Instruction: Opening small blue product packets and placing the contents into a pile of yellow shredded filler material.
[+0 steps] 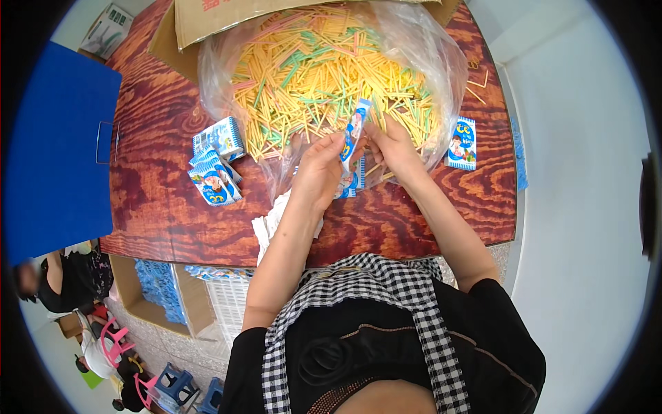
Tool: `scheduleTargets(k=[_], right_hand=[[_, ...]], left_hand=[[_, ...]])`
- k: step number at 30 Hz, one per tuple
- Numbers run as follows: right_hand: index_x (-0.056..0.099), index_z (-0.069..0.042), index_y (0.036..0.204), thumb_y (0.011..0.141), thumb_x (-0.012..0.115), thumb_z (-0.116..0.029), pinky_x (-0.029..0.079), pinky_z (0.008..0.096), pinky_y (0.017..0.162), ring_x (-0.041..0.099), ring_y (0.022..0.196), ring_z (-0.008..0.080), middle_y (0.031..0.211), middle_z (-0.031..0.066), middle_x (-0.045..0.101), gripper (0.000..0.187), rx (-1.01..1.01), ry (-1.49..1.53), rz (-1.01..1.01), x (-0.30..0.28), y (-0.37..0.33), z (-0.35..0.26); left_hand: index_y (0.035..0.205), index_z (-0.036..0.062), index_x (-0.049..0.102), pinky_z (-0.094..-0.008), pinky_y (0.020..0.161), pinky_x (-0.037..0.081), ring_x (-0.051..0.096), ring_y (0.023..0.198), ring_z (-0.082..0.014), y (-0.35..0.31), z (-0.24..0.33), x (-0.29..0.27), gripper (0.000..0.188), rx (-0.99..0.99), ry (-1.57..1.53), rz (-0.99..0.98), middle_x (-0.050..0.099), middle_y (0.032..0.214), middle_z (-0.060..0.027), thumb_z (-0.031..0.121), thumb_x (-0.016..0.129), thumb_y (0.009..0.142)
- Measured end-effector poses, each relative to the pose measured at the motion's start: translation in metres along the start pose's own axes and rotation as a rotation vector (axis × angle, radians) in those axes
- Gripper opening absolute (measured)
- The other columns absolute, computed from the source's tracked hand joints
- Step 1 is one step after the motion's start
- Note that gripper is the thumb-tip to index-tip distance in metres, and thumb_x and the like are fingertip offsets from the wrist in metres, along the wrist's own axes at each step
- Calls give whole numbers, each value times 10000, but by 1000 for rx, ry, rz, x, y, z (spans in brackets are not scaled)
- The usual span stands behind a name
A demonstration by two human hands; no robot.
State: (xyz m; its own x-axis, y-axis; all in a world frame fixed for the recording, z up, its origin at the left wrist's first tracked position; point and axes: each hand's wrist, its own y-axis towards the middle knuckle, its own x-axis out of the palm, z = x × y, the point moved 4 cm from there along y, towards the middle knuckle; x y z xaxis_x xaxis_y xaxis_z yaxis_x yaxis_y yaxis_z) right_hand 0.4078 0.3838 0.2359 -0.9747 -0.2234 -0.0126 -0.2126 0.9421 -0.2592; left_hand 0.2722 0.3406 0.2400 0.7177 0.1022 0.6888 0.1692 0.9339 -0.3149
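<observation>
A small blue-and-white packet [355,130] stands nearly on edge between my hands, over the near edge of a heap of thin sticks. My left hand [318,169] pinches its left side between thumb and fingers. At the packet's right side, the fingers of my right hand [394,148] are drawn together against it. Thin yellow, green and pink sticks [331,69] fill a clear plastic bag [452,65] that lies spread open in front of me. Below my hands, another blue-and-white packet [353,181] lies partly hidden.
Several similar packets [215,169] are piled left of the bag; one more packet [462,143] lies at the right. Behind stands a cardboard box [172,48]. A white cloth [270,224] rests near the wooden table's [393,234] front edge. Other people sit at the lower left.
</observation>
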Motion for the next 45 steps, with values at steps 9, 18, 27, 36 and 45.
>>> scheduleTargets(k=[9,18,27,36,45], right_hand=[[566,-10,1019,958,517,-205,503,249,541,641,651,165,750,61,627,210,235,499,-332,7,-13,-4],[590,-86,1061,920,585,-263,486,313,603,615,725,203,886,67,641,226,319,814,-586,31,-36,18],[536,-40,995,953,533,-159,470,258,646,570,712,135,811,29,571,126,-99,555,-373,29,-28,-9],[511,-1,1057,956,511,-99,478,235,749,561,803,93,877,41,592,141,-492,171,22,37,-33,-18],[519,-9,1012,962,491,-77,472,211,749,549,824,80,897,43,584,88,-358,464,21,42,-43,-28]], left_hand=[[1004,18,600,-336,952,441,566,1105,-193,-12,27,-13,153,237,131,92,573,1254,-142,135,513,958],[980,-21,566,-300,775,486,591,896,-173,-12,39,30,152,548,1115,-184,610,1069,-104,112,504,940],[1029,-21,573,-407,955,456,585,1045,-304,-23,22,-3,189,258,-378,138,597,1131,-190,94,472,917],[1109,-60,547,-431,1103,325,445,1245,-307,-37,0,23,293,-75,-807,-125,527,1253,-196,132,398,947],[952,-22,599,-448,1109,309,470,1206,-291,-41,-8,14,212,-92,-761,-41,579,1158,-173,117,438,935]])
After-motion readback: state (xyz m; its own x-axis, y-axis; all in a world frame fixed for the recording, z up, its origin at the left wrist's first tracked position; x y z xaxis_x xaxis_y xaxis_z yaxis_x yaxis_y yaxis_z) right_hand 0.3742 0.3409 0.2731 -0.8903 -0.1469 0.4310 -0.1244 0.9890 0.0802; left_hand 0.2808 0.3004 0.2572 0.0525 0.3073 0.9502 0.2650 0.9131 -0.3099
